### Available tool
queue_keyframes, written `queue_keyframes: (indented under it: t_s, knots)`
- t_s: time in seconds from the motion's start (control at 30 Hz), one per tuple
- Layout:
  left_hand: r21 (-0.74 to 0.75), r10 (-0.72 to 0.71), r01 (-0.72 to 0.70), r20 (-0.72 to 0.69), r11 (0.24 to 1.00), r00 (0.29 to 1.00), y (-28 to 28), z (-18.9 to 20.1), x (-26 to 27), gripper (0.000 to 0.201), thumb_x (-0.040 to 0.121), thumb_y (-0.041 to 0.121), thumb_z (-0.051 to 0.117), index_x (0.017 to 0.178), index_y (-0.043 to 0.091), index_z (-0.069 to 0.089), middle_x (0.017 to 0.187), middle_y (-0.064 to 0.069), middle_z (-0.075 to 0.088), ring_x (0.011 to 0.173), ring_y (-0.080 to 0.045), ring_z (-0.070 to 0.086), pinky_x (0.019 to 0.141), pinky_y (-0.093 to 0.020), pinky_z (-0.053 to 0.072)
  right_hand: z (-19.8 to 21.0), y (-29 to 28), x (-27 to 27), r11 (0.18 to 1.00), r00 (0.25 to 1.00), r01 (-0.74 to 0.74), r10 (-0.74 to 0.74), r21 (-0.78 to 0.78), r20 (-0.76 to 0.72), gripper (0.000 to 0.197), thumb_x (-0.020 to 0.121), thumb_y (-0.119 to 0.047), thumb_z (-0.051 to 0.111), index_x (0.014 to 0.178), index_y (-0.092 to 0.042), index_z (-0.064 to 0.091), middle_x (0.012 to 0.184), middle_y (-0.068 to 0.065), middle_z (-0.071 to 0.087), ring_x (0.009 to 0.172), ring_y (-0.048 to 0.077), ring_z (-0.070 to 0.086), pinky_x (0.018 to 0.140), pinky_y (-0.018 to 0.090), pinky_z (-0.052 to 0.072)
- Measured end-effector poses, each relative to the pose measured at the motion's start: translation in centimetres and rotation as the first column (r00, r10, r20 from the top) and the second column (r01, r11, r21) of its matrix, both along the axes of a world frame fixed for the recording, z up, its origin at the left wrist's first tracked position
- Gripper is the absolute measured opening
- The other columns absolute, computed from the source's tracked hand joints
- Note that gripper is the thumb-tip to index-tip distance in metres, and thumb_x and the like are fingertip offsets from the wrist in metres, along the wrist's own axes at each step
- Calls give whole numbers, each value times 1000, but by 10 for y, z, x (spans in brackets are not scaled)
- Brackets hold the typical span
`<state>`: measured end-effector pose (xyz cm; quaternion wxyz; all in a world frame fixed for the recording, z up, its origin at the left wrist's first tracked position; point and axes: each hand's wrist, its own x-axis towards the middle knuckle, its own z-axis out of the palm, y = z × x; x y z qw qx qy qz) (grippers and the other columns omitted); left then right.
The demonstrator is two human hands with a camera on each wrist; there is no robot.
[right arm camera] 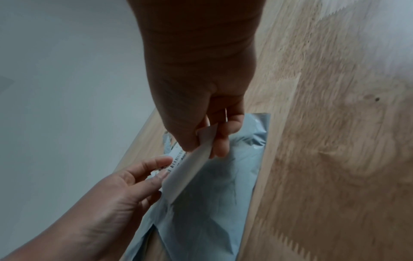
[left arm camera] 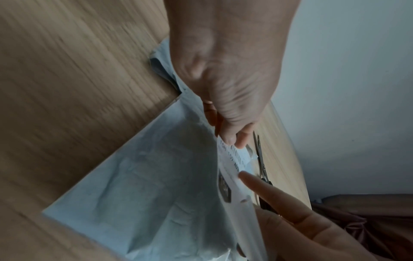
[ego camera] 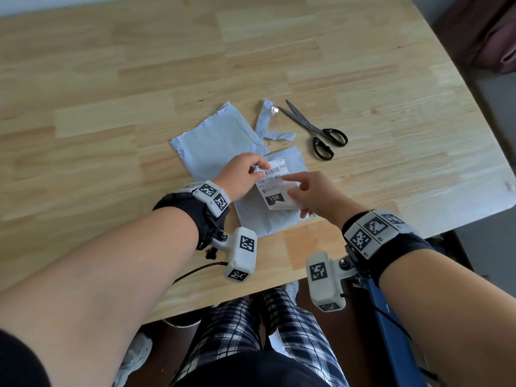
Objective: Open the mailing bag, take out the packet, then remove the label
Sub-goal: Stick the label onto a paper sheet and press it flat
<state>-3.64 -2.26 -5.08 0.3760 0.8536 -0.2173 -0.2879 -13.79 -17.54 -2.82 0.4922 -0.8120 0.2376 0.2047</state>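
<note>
Label (ego camera: pixel 275 188), white with a barcode and black print, is held between both hands just above a pale blue mailing bag (ego camera: pixel 265 216) at the near edge of the counter (ego camera: pixel 111 93). The counter is light wood in joined planks, with a pale wall beyond its far edge and dark reddish fabric (ego camera: pixel 491 37) at the far right. The label's long axis runs from far-left to near-right, barcode end farthest away. The left hand (ego camera: pixel 245 174) pinches the far barcode corner between thumb and fingers. The right hand (ego camera: pixel 312 194) pinches the near-right edge, index finger stretched out across the printed face. A second pale blue piece (ego camera: pixel 217 138) lies flat just beyond, to the left. A torn blue strip (ego camera: pixel 268 124) lies to its right, touching the blade tips of open black-handled scissors (ego camera: pixel 318 132). Checked trousers (ego camera: pixel 251 331) show below the counter edge.
</note>
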Motion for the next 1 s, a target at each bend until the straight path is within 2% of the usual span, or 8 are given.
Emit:
queue_keyframes:
  t_s: [0.1, 0.27, 0.47, 0.6, 0.73, 0.87, 0.93, 1.0]
  knots:
    - [16, 6, -6, 17, 1000, 1000, -3, -2, 0, 19, 92, 10, 56, 108, 14, 65, 121, -5, 57, 92, -13, 49, 84, -21, 42, -2, 1, 1, 999, 1000, -17, 17, -49, -2, 44, 92, -7, 47, 134, -21, 51, 75, 8, 57, 44, 16, 56, 46, 28, 42]
    - [29, 2, -4, 37, 1000, 999, -4, -5, 0, 20, 92, 9, 55, 109, 12, 64, 121, -5, 56, 93, -14, 49, 86, -20, 41, -7, 4, 2, 996, 1000, -3, 2, -89, -12, 47, 91, -4, 45, 135, -21, 50, 61, -5, 48, 42, 16, 56, 43, 20, 40]
    - [39, 5, -6, 41, 999, 999, -4, -8, 0, 19, 92, 10, 56, 109, 13, 64, 119, -5, 56, 92, -14, 50, 90, -24, 42, -13, 6, 4, 991, 1000, -20, 19, -130, -10, 49, 89, -4, 44, 134, -22, 51, 56, -6, 47, 43, 16, 58, 47, 24, 40]
    - [54, -11, 8, 60, 998, 998, -4, -10, 1, 22, 91, 9, 57, 112, 11, 62, 117, -4, 51, 99, -18, 53, 93, -23, 41, -15, 6, 5, 987, 999, -45, 43, -152, -16, 49, 89, -5, 45, 134, -24, 51, 57, -5, 48, 45, 17, 61, 48, 25, 40]
    - [111, -67, 51, 146, 992, 987, -7, -10, -1, 27, 92, 11, 56, 119, 11, 61, 119, -8, 51, 95, -17, 51, 93, -23, 39, -16, 6, 4, 981, 997, -74, 72, -177, -17, 51, 89, -5, 45, 134, -28, 50, 57, -8, 46, 49, 23, 64, 50, 28, 41]
    - [370, -223, 65, 403, 927, 887, 0, -9, -2, 30, 93, 29, 55, 121, 22, 62, 121, -7, 48, 113, -29, 42, 96, -36, 32, -17, 6, 3, 976, 996, -88, 89, -199, -3, 52, 88, -6, 45, 133, -30, 51, 57, -10, 46, 53, 26, 68, 52, 30, 44]
    - [479, -349, 88, 490, 873, 799, 0, -6, -5, 31, 94, 22, 50, 124, 20, 57, 133, -7, 40, 123, -29, 34, 101, -38, 24, -18, 6, 3, 974, 996, -91, 92, -210, -3, 52, 88, -7, 45, 134, -31, 50, 55, -9, 47, 54, 24, 68, 54, 33, 48]
    - [482, -496, 252, 489, 839, 717, -7, -6, -12, 44, 95, 9, 42, 139, 13, 41, 151, -10, 25, 140, -30, 22, 113, -38, 16, -18, 8, 2, 970, 995, -102, 105, -221, 0, 50, 89, -9, 46, 133, -31, 50, 54, -9, 49, 55, 22, 69, 55, 34, 51]
